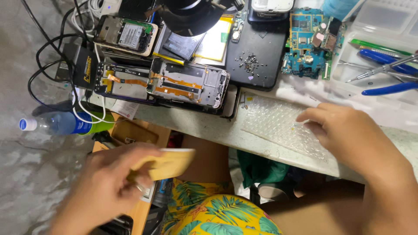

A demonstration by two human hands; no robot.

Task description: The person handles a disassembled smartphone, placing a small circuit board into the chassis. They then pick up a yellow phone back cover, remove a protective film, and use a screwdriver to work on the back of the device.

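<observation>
Left hand (106, 185): closed round 1 flat tan phone back cover (167, 164), thumb on top, fingers under; motion-blurred; held below bench edge, over the lap.
Right hand (348, 135): loosely curled, not gripping; fingertips pressing on 1 bubble-wrap sheet (278, 124) lying on the bench (204, 128).
Phone frames: 3 opened, all above L hand – 2 side by side w/ orange flex cables (188, 82) (122, 80), 1 w/ gold rim (126, 35) farther up.
Screws (250, 61): 1 small pile on black flat slab (257, 48), up-left of R hand.
Circuit boards: 1 blue-green board (311, 41), straight above R hand.
Tools: blue-handled pliers (387, 72), 1 pair; metal tweezers (379, 69), 1 pair; green pen (379, 47), 1 – all in a clear tray, up-right of R hand.
Water bottle (56, 123): 1, blue label, lying on floor, up-left of L hand.
Cables (52, 61): black & white tangle, count unclear, far left above L hand.
</observation>
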